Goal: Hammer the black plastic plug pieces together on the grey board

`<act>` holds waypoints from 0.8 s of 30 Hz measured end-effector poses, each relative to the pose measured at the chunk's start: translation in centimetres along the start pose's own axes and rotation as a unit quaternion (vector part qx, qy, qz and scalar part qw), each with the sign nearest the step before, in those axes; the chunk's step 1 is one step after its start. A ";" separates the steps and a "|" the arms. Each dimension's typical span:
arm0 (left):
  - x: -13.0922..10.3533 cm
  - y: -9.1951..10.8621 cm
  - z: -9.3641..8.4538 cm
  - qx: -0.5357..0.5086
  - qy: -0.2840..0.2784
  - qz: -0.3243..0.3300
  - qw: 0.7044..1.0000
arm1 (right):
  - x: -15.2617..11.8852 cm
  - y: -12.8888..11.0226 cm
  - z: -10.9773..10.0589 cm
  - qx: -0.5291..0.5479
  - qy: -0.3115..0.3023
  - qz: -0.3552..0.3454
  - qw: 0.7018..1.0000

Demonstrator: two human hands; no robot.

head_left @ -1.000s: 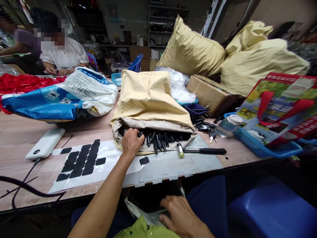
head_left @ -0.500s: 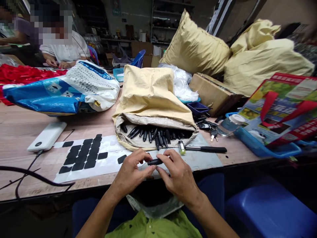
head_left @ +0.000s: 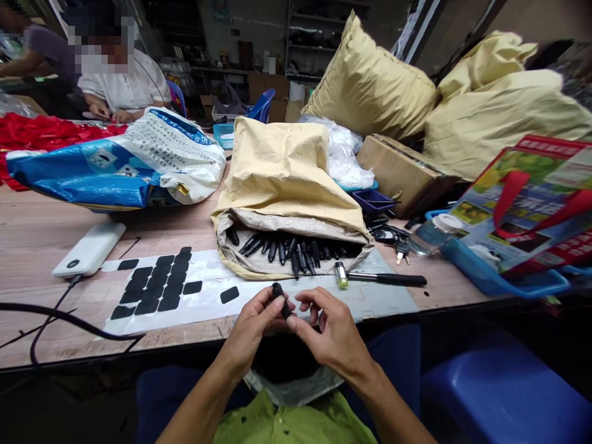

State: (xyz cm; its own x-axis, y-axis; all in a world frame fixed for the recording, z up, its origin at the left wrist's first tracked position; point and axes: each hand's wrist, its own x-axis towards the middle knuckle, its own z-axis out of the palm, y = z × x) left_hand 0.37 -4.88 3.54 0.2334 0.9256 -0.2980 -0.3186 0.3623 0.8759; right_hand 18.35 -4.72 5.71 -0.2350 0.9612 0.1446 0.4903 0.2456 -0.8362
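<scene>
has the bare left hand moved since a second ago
Yes: the bare left hand has come away from the pale yellow cloth sack, back toward the person.

Sack (head_left: 277, 160) matt cloth; stool (head_left: 504, 388) smooth, glossy plastic.

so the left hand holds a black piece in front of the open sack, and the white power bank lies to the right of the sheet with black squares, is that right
Not quite: the head view shows the white power bank to the left of the sheet with black squares. The left hand does hold a black piece in front of the open sack.
</scene>
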 end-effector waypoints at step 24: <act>-2.7 0.0 1.5 0.365 -0.007 0.117 0.924 | 0.5 0.6 -2.1 0.122 -0.094 0.005 0.988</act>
State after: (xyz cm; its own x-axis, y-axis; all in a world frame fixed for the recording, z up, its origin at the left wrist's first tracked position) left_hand 1.16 -7.54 4.93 0.2502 0.9658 -0.0676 0.3415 -0.0227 0.9396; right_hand 20.32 -3.86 6.39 -0.3942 0.9175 0.0532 0.2820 0.1759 -0.9432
